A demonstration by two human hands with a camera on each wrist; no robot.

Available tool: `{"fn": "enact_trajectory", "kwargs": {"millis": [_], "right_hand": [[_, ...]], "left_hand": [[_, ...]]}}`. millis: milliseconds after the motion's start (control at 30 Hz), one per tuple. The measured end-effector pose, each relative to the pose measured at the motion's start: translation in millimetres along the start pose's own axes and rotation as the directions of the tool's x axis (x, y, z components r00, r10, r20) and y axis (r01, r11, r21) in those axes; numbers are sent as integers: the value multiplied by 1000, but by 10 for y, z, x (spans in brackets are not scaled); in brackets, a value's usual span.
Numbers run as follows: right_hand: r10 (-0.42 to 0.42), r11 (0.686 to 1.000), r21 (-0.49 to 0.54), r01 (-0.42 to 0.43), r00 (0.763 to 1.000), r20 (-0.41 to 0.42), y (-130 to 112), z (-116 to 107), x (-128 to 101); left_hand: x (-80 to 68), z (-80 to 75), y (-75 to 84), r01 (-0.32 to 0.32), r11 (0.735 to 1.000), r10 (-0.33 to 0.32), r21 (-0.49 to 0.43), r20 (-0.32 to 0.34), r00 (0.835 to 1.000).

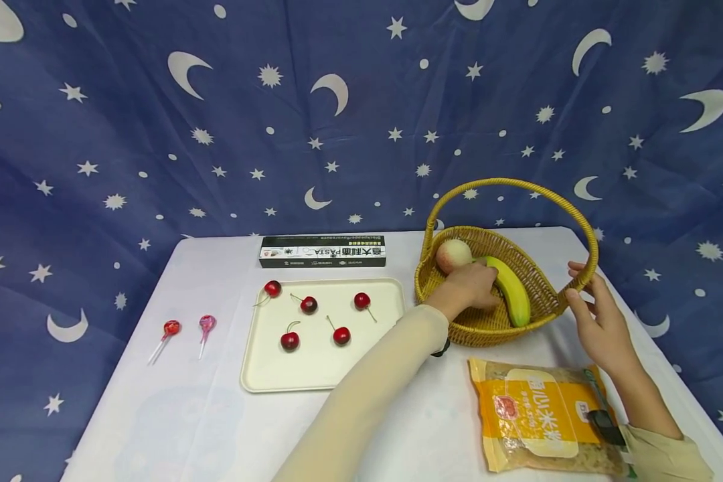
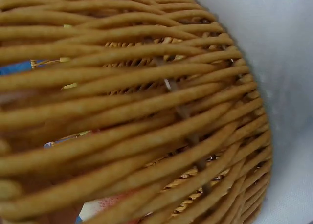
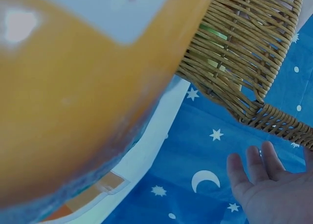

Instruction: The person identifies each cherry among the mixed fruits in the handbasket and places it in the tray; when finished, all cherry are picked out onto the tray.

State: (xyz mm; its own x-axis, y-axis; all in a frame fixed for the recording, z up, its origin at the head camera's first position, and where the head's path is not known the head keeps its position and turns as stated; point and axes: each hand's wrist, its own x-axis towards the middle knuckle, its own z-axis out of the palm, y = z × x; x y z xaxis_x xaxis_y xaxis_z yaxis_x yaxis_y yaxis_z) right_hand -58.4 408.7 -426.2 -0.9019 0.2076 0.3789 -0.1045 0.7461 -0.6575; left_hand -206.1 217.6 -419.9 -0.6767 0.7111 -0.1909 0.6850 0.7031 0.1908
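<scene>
A wicker basket (image 1: 478,335) with a tall arched handle holds a peach (image 1: 454,256) and a banana (image 1: 514,294). Inside it, my left hand (image 1: 471,284) reaches down between the two fruits, its fingers close beside the banana. Whether those fingers hold anything I cannot tell. The left wrist view is filled by the basket's woven side (image 2: 146,97), with part of the peach (image 2: 105,207) showing through gaps. At the handle's right base, my right hand (image 1: 602,328) has its fingers spread and fairly straight, thumb near the wicker. The right wrist view shows this hand (image 3: 269,190) below the handle (image 3: 283,126).
In front of the basket lies an orange printed food bag (image 1: 542,418), under the right wrist. A cream tray (image 1: 313,378) to the left carries several cherries (image 1: 341,336). Behind it is a pasta box (image 1: 322,252). Two lollipops (image 1: 171,327) lie at far left.
</scene>
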Motion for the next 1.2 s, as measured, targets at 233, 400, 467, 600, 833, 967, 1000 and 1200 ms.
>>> {"fn": "enact_trajectory", "kwargs": {"millis": [233,400,467,600,833,967,1000,1200], "right_hand": [[-22,1000,3,22,1000,-10,0,12,-1],[-46,999,13,47,999,-21,27,25,-3],[-48,999,16,49,999,-23,32,25,-2],[-41,999,12,41,999,-19,31,18,-2],[-25,1000,18,26,1000,-14,21,7,-10],[-12,1000,13,12,1000,-8,17,5,-17],[-10,1000,11,10,1000,-7,18,6,-17],[-13,1000,9,13,1000,-8,11,12,-7]], "left_hand": [[-27,27,-15,-36,998,34,57,33,999],[-54,47,-78,-77,996,77,-37,0,997],[-69,33,-108,-101,990,100,-94,-22,995],[-108,-1,-168,-161,974,149,-157,-84,985],[-241,-14,-248,-239,935,184,-262,-218,958],[-304,-7,-255,-248,930,173,-270,-272,947],[-321,-9,-253,-250,928,171,-274,-281,944],[-417,-54,-248,-278,917,175,-287,-337,925]]}}
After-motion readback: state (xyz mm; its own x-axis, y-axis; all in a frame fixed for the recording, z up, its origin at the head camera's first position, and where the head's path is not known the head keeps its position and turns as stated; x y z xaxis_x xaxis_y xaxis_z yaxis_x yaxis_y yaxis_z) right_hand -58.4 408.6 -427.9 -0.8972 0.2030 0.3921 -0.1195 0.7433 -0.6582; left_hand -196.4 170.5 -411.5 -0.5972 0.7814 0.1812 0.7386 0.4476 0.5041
